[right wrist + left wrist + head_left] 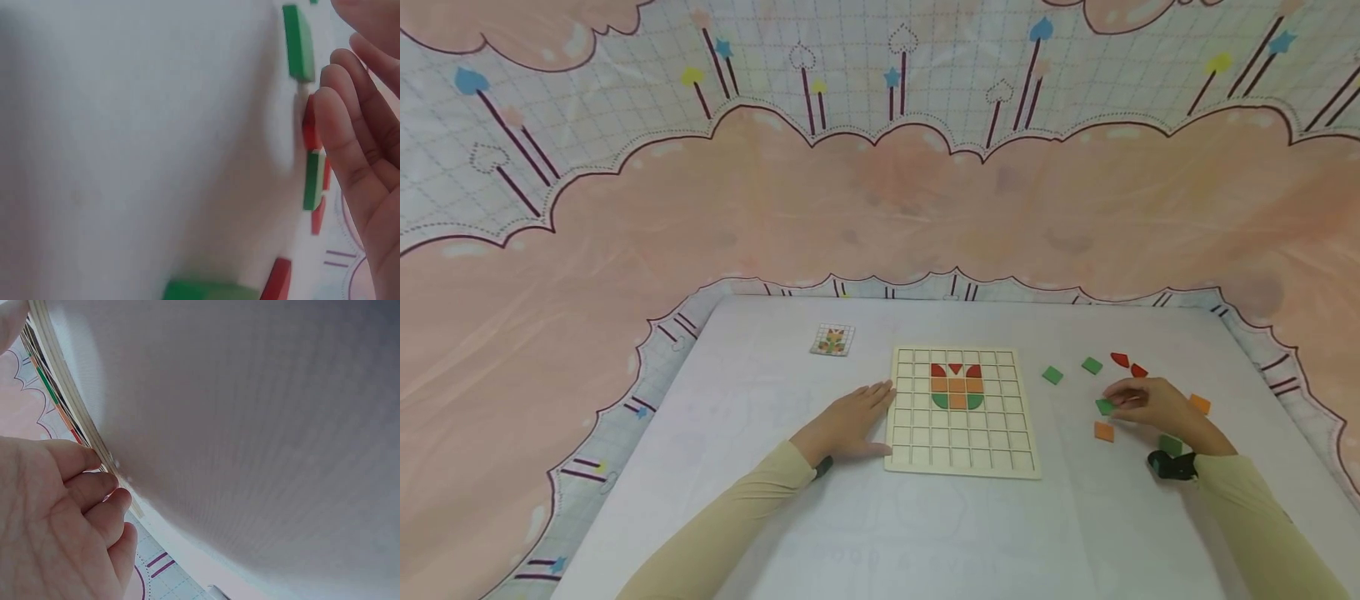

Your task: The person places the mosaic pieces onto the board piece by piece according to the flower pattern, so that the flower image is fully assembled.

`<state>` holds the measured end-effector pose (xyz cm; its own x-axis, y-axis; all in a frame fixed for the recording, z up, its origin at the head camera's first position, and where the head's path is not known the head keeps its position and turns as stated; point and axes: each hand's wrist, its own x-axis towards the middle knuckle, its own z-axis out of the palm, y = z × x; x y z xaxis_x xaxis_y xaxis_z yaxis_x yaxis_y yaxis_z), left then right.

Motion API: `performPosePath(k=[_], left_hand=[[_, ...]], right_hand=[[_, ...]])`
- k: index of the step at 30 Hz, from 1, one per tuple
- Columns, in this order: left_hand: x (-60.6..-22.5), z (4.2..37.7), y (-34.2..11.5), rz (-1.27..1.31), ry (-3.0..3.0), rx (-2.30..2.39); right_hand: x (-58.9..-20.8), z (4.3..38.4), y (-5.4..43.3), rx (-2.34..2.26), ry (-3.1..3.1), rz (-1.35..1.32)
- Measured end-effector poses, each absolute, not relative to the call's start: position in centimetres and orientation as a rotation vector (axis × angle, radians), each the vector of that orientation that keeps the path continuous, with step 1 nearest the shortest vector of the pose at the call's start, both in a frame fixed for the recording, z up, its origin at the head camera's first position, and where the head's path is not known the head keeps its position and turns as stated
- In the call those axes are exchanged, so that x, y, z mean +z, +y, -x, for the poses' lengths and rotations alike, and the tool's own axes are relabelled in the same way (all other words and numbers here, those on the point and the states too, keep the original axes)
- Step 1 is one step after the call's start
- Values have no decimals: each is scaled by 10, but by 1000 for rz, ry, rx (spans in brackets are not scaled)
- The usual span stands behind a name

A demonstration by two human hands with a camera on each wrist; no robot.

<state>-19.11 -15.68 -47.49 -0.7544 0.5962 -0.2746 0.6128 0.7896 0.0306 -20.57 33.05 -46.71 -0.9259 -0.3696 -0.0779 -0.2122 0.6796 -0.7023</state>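
My left hand (850, 425) rests against the left edge of the pale grid board (1000, 437), fingertips and thumb spread along its rim. Red, orange and green pieces form a tulip shape in the board's upper middle. Off to the right, my right hand (1142, 402) reaches down over a green square tile (1103, 407), thumb and fingertips right at it. From the right wrist, a gap shows between thumb and fingers (340, 119), with a green tile (300, 44) lying close by their tips.
A small pattern card (832, 340) lies left of the board. Around the right hand are more green tiles (1052, 375), red pieces (1120, 360) and orange squares (1103, 432). A patterned cloth (880, 200) hangs behind the white table (925, 533).
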Motion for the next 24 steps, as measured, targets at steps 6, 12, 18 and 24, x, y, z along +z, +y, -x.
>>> performPosePath(k=[6, 12, 18, 24], left_hand=[[-474, 191, -157, -933, 2706, -83], [-473, 191, -157, -930, 2706, -94], [-475, 193, -157, -933, 2706, -95], [-476, 193, -157, -944, 2707, -97]], right_hand=[[-471, 211, 336, -1017, 2687, 368], [-469, 215, 337, -960, 2707, 404], [-466, 216, 332, -815, 2764, 477], [-464, 217, 327, -737, 2742, 466]])
